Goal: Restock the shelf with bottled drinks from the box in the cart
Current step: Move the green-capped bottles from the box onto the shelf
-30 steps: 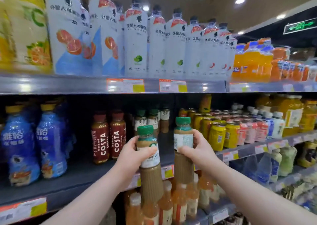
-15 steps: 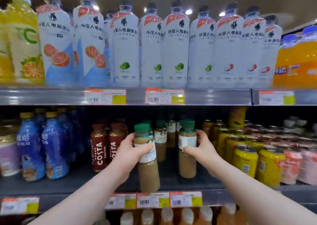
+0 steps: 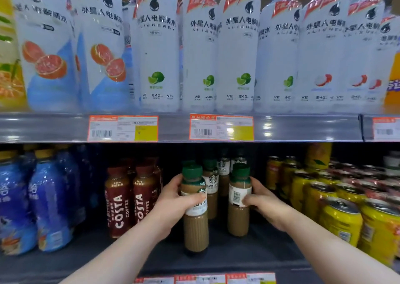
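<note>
Each of my hands holds a green-capped latte bottle upright on the dark middle shelf (image 3: 249,255). My left hand (image 3: 173,203) grips the nearer latte bottle (image 3: 195,227) around its label. My right hand (image 3: 263,203) grips the right latte bottle (image 3: 238,218), which stands a little deeper in. Both bottle bases look down on the shelf. Behind them stand more latte bottles (image 3: 213,184) of the same kind. The box and the cart are out of view.
Red Costa coffee bottles (image 3: 129,199) stand just left of my left hand, blue bottles (image 3: 43,203) further left. Yellow cans (image 3: 337,214) crowd the right. The upper shelf edge (image 3: 173,128) with price tags hangs right above, loaded with tall white bottles (image 3: 201,50).
Both hands have carried their bottles forward from in front of the shelf into the gap between the Costa bottles and the cans, and down onto the shelf. The view has moved closer.
</note>
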